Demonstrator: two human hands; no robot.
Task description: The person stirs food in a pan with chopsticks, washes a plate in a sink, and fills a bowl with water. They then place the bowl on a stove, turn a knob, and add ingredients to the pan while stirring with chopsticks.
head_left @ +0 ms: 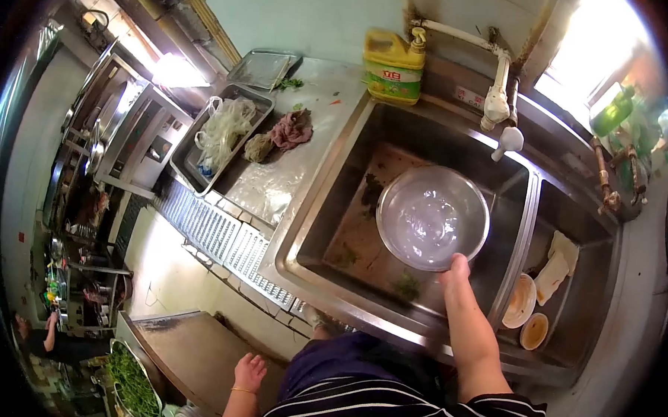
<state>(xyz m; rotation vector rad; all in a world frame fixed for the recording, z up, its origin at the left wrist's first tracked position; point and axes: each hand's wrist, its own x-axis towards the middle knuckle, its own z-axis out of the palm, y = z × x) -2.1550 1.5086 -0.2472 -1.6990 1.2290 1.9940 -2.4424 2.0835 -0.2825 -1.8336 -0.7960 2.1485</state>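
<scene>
My right hand [456, 269] grips the near rim of a round metal basin [475, 196] in the larger sink compartment [348, 235]. Clear, rippling liquid with bright reflections lies in the basin. My left hand [249, 372] hangs out to the side near a worktop [208, 352], holding nothing, its fingers loosely apart. Bits of green leaf [405, 288] lie on the sink's bottom, around the basin. Above the sink, a white tap [496, 107] comes down from the wall pipe.
A yellow jug with a pump [394, 66] stands behind the sink. Left of it are a crumpled cloth [291, 129] and a metal tray [178, 161] with plastic bags. The smaller compartment holds two bowls [521, 300]. Greens [132, 382] and another person [49, 338] appear lower left.
</scene>
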